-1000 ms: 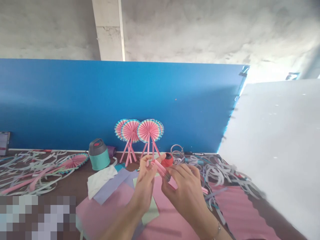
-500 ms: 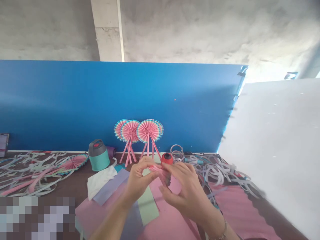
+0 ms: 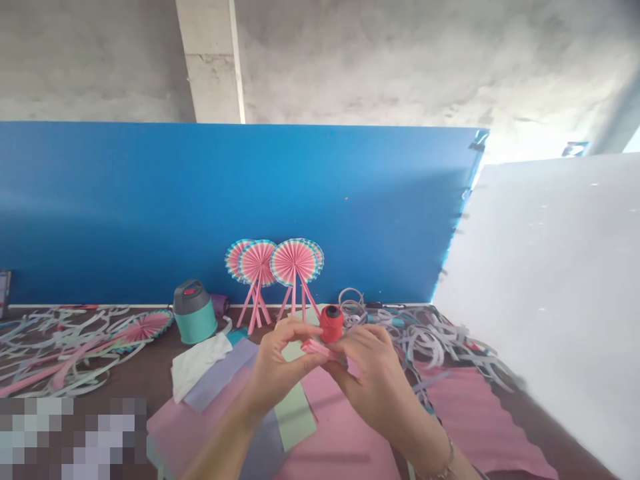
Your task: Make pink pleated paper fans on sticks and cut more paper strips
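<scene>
both hands have come lower and closer together since the earlier frames. a second ago the pink folded strip (image 3: 316,347) stood up at a slant between spread fingers; now it lies nearly level, squeezed flat into a short bundle. the left hand (image 3: 277,365) pinches its near end between thumb and forefinger, the other fingers curled in. the right hand (image 3: 373,380) closes on the far end, its fingertips meeting the left ones over the strip, so both grasps are firm and on the same piece. judging by that, the pleats are being pressed together rather than fanned out, and the strip looks about gathered.

just beyond the grip, almost touching the right fingertips, stands a red spool (image 3: 331,323). further beyond it, pink fans (image 3: 295,262) on sticks lean against the blue board (image 3: 150,200). left of the grip sit a teal bottle (image 3: 195,312) and a white cloth (image 3: 196,359). under the wrists lie pink sheets (image 3: 345,440) and a green one (image 3: 295,417). curled paper offcuts (image 3: 430,337) pile up right of the grip.
</scene>
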Demonstrator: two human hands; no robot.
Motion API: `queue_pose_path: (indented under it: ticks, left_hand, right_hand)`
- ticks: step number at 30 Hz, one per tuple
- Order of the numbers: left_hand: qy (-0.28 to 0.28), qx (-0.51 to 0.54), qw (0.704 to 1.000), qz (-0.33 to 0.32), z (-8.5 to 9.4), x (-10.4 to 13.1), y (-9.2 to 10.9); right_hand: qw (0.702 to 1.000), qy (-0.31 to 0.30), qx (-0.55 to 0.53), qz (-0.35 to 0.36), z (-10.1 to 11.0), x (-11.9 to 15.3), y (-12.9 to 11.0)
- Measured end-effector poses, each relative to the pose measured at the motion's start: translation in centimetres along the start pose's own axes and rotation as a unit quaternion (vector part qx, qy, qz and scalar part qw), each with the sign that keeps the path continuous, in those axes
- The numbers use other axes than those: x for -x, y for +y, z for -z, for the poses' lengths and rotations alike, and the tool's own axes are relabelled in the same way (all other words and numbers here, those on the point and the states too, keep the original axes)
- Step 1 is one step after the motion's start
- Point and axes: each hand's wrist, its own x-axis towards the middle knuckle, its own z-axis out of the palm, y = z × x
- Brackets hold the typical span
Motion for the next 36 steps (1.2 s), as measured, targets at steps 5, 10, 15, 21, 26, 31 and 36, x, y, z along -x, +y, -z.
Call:
queue_pose_path:
  ticks: [5,10,15,21,26,31,36]
  left_hand:
    - [-0.038,-0.045,0.998,-0.038,1.4,-0.2,0.7]
    - [-0.010,-0.066,0.997,-0.045,2.0,-0.5,0.8]
    - [0.003,-0.054,0.997,-0.063,1.7,-0.4,0.4]
    - [-0.006,0.007,0.999,-0.047,3.0,-0.8,0.2]
    - [-0.028,0.040,0.998,-0.035,3.8,-1.2,0.3]
    - [-0.016,0.049,0.999,-0.013,3.4,-1.2,0.4]
    - [0.014,0.046,0.998,0.026,3.1,-1.1,0.2]
  right_hand:
    - [0.999,-0.033,0.006,0.003,0.2,-0.1,0.1]
    - [0.999,-0.049,-0.005,-0.003,0.3,-0.2,0.2]
    - [0.999,-0.040,-0.006,-0.006,0.5,-0.1,0.2]
    - [0.991,-0.103,-0.037,-0.074,1.5,-0.5,0.6]
    - [0.980,-0.145,-0.106,-0.085,2.1,-0.8,1.2]
    - [0.984,-0.148,-0.087,-0.055,1.6,-0.8,1.2]
    - [0.994,-0.092,-0.030,-0.042,0.9,-0.5,1.5]
